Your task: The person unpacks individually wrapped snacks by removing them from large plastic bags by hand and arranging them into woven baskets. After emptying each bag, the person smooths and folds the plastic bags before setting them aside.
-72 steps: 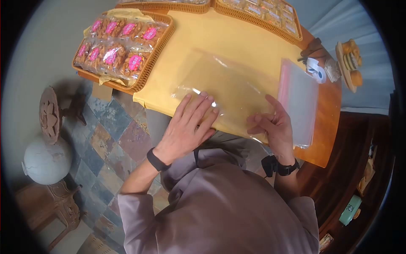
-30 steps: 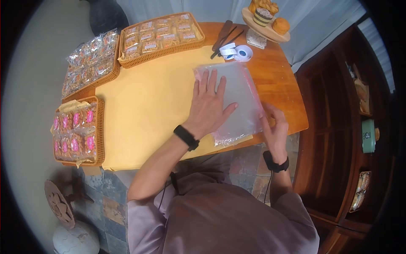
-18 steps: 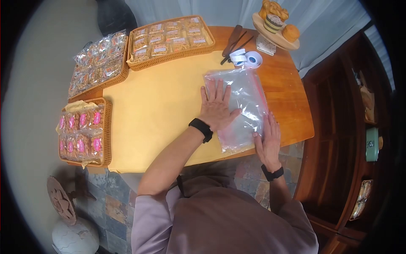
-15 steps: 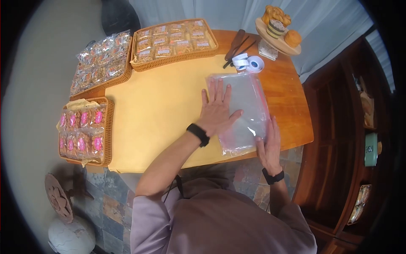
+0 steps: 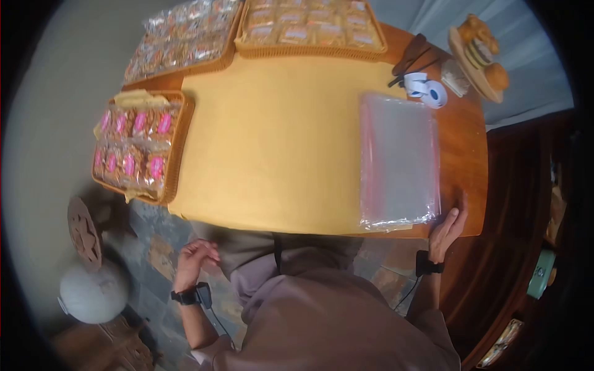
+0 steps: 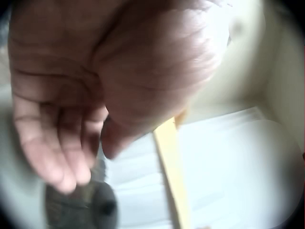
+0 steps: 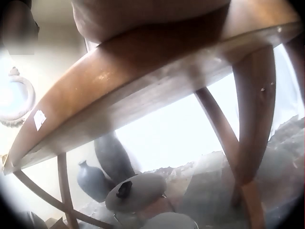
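A neat stack of clear plastic bags (image 5: 402, 161) with pinkish edges lies flat at the right side of the yellow cloth (image 5: 272, 142). My left hand (image 5: 195, 263) hangs off the table's front left, beside my lap. Its fingers curl loosely and hold nothing, as the left wrist view of the same hand (image 6: 71, 95) also shows. At the table's front right corner, my right hand (image 5: 447, 232) rests with relaxed fingers on the wooden edge, just right of the stack. In the right wrist view, only part of that hand (image 7: 143, 19) shows above the tabletop.
A wicker basket of pink-labelled snack packs (image 5: 176, 154) stands on the left. Two more baskets of packaged snacks line the back, one at the back middle (image 5: 309, 51). White label rolls (image 5: 435, 94), dark tongs (image 5: 411, 55) and a cake stand (image 5: 470, 68) are at the back right.
A clear bag spread before me earlier is gone from there. Both hands pressed and squared the stack, then came off it: the left back to my side, the right to the table edge.
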Demonstrator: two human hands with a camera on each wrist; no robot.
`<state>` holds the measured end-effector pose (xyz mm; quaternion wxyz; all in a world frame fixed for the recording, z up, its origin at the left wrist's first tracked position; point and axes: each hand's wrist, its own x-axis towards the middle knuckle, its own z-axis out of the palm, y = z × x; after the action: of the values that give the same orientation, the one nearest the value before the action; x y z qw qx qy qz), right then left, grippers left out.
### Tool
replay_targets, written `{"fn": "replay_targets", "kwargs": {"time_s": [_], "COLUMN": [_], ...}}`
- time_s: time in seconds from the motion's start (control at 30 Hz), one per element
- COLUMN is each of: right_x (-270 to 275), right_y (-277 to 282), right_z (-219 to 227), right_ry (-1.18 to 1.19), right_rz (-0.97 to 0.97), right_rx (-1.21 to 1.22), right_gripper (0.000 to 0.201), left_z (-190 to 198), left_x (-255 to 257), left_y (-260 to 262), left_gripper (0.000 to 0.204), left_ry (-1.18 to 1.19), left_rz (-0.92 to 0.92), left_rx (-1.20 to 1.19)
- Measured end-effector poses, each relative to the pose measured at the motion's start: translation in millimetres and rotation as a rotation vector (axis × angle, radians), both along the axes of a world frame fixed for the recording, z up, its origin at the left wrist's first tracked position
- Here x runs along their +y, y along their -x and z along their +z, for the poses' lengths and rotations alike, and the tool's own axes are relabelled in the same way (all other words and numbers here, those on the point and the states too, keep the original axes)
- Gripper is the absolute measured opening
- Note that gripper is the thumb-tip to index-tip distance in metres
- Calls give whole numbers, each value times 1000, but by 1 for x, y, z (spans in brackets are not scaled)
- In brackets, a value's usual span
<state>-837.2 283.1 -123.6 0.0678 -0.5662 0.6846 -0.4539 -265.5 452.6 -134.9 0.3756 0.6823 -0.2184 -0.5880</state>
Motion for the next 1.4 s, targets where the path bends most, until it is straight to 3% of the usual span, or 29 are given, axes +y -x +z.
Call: {"fn": "replay_targets", "kwargs": {"time_s": [0.03,0.1,0.13,0.17,0.2,0.27,0.3,0.47,0.63,0.67,0.7,0.73,0.8,0.83,0.87,0.93,1.07,1.13,1.17,1.27,1.33,1.4], "right_x": [1,0,-1,-1,0,-3,-2,-3,-7,-7,-7,-6,4,-2,0,18,20,16,13,12,44,31], "right_y": [1,2,1,2,0,-4,-5,-11,4,3,-1,-7,-5,-12,-57,54,55,33,24,48,75,74], "right_z": [0,2,2,3,4,6,6,7,-1,0,3,6,2,15,20,-1,3,10,10,29,40,51], "right_ry": [-11,-50,-62,-74,-95,-83,-95,-112,-80,-80,-79,-70,-37,-158,-174,-252,-290,-320,-330,-489,-380,-393], "right_rz": [-2,33,44,51,68,68,51,61,-91,-113,-133,-101,36,-115,-57,7,-5,-132,-215,-139,-207,-155], "right_rx": [33,11,-25,-10,3,-47,-60,-117,-82,-60,9,-48,192,-17,521,781,631,187,123,196,475,470], "right_gripper": [62,58,55,53,53,53,52,50,48,48,47,47,50,57,66,70,69,65,65,67,55,55], "left_z": [-39,-138,-206,-235,-205,-182,-190,-234,-263,-245,-229,-228,-233,-232,-233,-227,-209,-205,-204,-203,-201,-193], "left_x": [30,112,171,198,186,174,195,217,215,200,182,186,178,183,181,188,204,200,200,191,184,180], "left_y": [-11,-33,-51,-38,-11,39,46,33,7,3,3,-3,-5,-6,-3,4,32,43,49,65,83,100], "left_gripper": [21,15,9,12,26,51,51,60,70,72,74,74,73,73,73,72,72,71,71,70,70,69], "left_ry": [-38,-17,88,-31,-87,-153,-173,-397,-560,-598,-460,-481,-519,-545,-559,-597,-673,-703,-719,-752,-767,-777], "left_rz": [175,212,-439,-900,-740,-142,-124,-332,-611,-672,-855,-858,-870,-869,-861,-837,-804,-770,-751,-680,-632,-601], "left_rx": [-80,-128,-766,-1188,-881,-421,-408,-441,-496,-495,-498,-477,-418,-379,-358,-322,-265,-244,-228,-193,-189,-179]}}
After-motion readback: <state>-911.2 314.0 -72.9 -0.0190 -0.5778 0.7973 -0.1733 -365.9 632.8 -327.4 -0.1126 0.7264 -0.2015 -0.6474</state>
